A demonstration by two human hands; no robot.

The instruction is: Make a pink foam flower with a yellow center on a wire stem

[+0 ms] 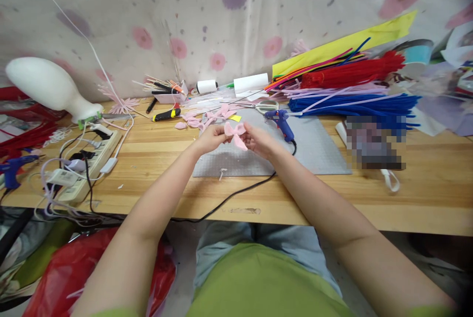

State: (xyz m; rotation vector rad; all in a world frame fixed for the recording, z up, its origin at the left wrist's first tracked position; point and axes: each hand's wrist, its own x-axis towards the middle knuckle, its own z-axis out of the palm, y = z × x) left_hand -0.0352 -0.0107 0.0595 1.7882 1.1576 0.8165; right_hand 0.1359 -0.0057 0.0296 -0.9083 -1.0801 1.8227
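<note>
A pink fuzzy bow (235, 132) with two loops and a hanging tail is held up over the grey cutting mat (314, 152). My left hand (212, 139) pinches its left side, and my right hand (258, 140) grips it from the right, fingers closed. Just behind my hands lie several similar pink bow pieces (194, 121) and a small yellow slip (235, 118). To the right of my right hand a blue glue gun (283, 123) rests on the mat, its black cord running off under my right forearm.
Bundles of blue (354, 105) and red pipe cleaners (351, 71) line the back right. A yellow-black utility knife (166, 114) and scissors (268, 106) lie behind. At left stand a power strip (94, 159) with tangled cables and a white foam head (51, 85).
</note>
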